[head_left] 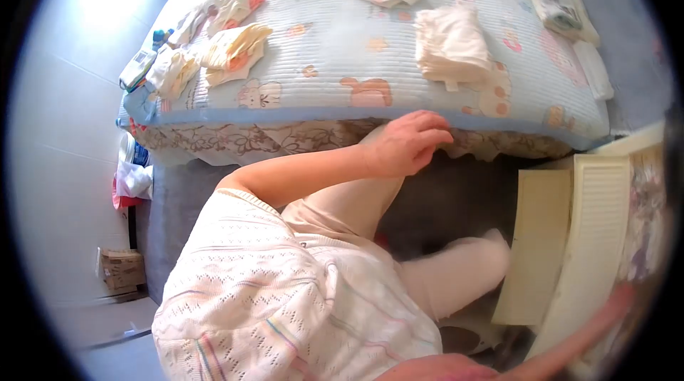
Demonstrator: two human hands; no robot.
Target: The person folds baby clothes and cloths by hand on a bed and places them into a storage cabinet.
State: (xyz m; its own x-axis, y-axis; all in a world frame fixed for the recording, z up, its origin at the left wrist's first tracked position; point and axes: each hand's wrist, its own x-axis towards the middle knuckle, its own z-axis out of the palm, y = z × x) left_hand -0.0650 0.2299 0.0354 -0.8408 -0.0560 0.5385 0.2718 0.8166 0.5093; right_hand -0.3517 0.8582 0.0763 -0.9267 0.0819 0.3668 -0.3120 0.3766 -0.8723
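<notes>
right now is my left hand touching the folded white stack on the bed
No, quilt shows between your left hand and the folded white stack.

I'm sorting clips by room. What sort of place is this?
Most likely a bedroom: there is what looks like a bed with a quilted, animal-patterned cover, folded fabric lying on it, and a possible open drawer nearby.

The knit top [242, 281] is off-white, with rows of small eyelet holes and slim stripes [283, 335] in blue, pink and orange. Its sleeve [242, 204] is short. The trousers [342, 206] are plain pale beige. The left hand [410, 142] is bare.
</notes>
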